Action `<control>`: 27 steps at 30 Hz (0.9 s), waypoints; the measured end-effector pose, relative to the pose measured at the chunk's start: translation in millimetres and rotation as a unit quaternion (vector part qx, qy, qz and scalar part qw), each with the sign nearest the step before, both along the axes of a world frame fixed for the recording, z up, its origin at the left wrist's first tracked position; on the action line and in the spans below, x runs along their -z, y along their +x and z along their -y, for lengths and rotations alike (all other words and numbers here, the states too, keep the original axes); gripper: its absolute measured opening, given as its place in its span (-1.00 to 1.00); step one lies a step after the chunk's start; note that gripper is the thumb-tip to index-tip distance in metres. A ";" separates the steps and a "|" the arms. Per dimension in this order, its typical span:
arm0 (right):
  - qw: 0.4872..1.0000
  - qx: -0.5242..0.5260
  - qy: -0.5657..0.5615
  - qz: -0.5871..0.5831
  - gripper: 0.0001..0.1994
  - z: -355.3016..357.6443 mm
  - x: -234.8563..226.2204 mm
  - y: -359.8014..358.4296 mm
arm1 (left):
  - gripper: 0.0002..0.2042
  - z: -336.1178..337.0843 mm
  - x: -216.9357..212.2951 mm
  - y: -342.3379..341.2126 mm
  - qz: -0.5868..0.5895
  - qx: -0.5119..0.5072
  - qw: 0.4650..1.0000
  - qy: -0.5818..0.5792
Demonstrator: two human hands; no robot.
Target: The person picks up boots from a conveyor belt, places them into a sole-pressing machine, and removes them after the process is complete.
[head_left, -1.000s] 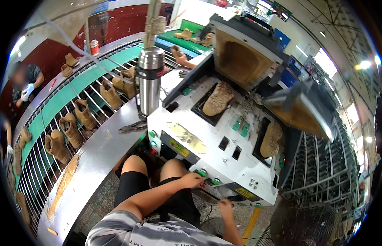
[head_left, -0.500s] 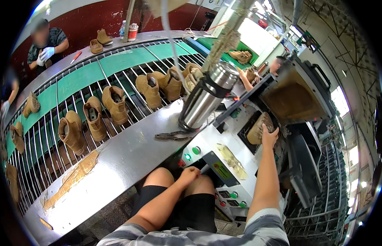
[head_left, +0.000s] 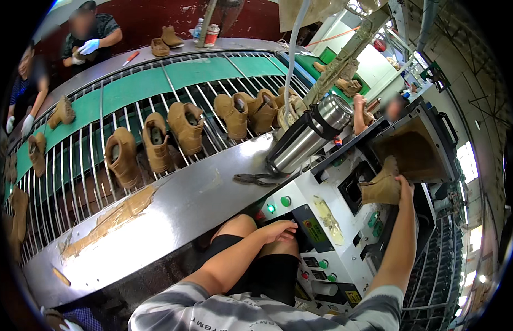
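A tan ankle boot hangs in front of the machine's raised lid, its sole turned up and away. My right hand grips it from the right side, with part of the fingers hidden behind the boot. Below and left of it, a dark recess shows in the top of the white machine. My left hand rests over my knee beside the machine's front panel, its fingers loosely stretched out and holding nothing.
Several tan boots stand on a metal rod rack with a green belt behind. A steel thermos leans at the counter. The dark hinged lid stands raised. Co-workers sit across the rack.
My right hand has lifted the boot off the machine's top and turned it toward the raised lid. The view has swung a little, and the left hand's fingers have loosened.
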State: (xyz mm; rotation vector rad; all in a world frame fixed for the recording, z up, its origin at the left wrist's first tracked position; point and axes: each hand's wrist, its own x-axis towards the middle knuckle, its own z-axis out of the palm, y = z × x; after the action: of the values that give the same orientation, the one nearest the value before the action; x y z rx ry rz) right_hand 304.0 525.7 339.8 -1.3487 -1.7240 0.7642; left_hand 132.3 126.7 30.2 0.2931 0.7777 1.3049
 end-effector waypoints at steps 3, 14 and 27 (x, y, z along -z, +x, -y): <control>0.988 -0.045 -0.014 -0.146 -0.08 104.0 -15.4 19.6 | -0.56 -0.4 7.2 12.6 -0.065 0.011 0.998 0.007; 0.879 -0.297 0.027 -0.371 -0.33 449.5 164.2 -3.5 | -0.29 115.3 -95.0 50.0 0.049 -0.213 0.936 0.277; 0.821 -0.568 -0.050 0.041 -0.80 537.8 237.5 -1.0 | -0.43 463.0 -38.7 -59.0 -0.015 -0.712 0.700 0.063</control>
State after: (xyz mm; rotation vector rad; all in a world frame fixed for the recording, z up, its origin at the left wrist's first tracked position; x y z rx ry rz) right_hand 303.0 -12.1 102.3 -0.2455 -2.5477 1.4401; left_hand 73.3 -336.3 68.9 -0.3114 0.9444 2.8370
